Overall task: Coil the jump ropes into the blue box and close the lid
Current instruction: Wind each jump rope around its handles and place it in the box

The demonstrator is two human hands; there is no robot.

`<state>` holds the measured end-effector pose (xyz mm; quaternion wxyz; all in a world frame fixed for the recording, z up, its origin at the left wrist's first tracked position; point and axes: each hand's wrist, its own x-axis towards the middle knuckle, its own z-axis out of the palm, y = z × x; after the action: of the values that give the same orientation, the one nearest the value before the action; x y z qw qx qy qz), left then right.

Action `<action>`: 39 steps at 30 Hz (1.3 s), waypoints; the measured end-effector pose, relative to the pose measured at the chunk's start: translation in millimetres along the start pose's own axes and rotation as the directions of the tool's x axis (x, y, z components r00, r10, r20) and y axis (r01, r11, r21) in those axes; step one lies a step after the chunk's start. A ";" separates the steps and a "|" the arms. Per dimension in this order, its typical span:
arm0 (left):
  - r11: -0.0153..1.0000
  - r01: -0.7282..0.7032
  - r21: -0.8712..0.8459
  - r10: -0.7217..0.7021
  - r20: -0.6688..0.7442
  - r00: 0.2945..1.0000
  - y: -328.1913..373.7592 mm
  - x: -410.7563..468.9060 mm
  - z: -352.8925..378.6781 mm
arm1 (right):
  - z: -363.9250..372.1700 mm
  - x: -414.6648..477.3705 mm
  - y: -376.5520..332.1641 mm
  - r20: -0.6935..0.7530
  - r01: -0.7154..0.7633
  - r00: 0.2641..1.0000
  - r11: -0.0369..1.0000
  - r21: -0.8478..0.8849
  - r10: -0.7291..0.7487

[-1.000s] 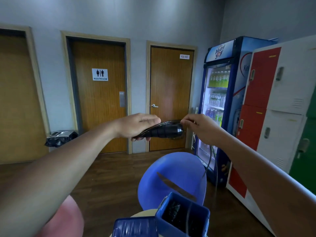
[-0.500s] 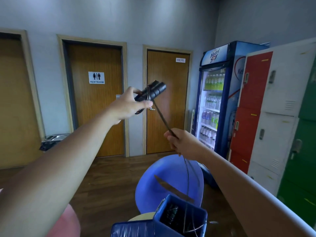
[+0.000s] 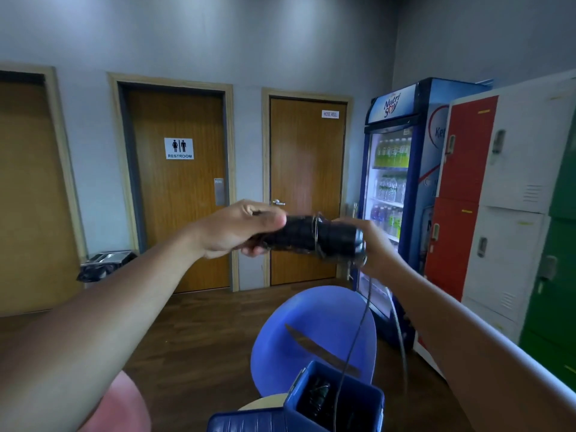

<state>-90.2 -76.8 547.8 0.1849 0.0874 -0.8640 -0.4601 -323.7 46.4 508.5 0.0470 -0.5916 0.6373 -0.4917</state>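
Jump rope handles level, axis left-right, left hand gripping one end, right hand the other.

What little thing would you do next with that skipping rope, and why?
Probably wind another turn. The left hand grips the handles and the right hand holds the cord at their end. Only a loop or so circles them, and much cord hangs down into the open box.
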 end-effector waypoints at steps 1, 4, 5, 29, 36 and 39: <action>0.993 -0.033 -0.110 0.029 -0.038 0.999 3.1 1.8 1.7 | 7.7 -2.3 0.4 0.013 -0.022 1.000 0.999 0.035 0.022; 0.932 -0.120 -0.341 0.045 -0.220 0.974 5.3 11.2 5.0 | 29.7 -6.2 -4.6 0.048 0.041 0.998 0.993 0.109 -0.047; 0.915 -0.131 -0.382 0.012 -0.297 0.955 5.2 14.6 6.4 | 34.8 -5.5 -5.4 0.065 0.035 0.997 0.988 0.150 -0.046; 0.912 -0.055 -0.406 -0.074 -0.295 0.953 11.0 18.7 14.2 | 28.2 -11.0 2.2 0.168 -0.129 0.982 0.964 0.232 0.091; 0.941 0.188 0.281 0.140 -0.831 0.539 -4.4 42.4 -6.0 | 34.2 -12.1 6.3 0.135 -0.069 0.988 0.998 -0.004 0.069; 0.554 0.314 0.771 0.260 -0.518 0.815 -15.5 44.4 1.6 | 26.6 -4.9 -3.8 0.119 0.060 0.992 0.981 -0.183 -0.038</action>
<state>-131.9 -98.6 544.8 0.3670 0.3134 -0.8744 0.0504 -302.5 35.8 494.9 0.0161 -0.6363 0.6620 -0.3958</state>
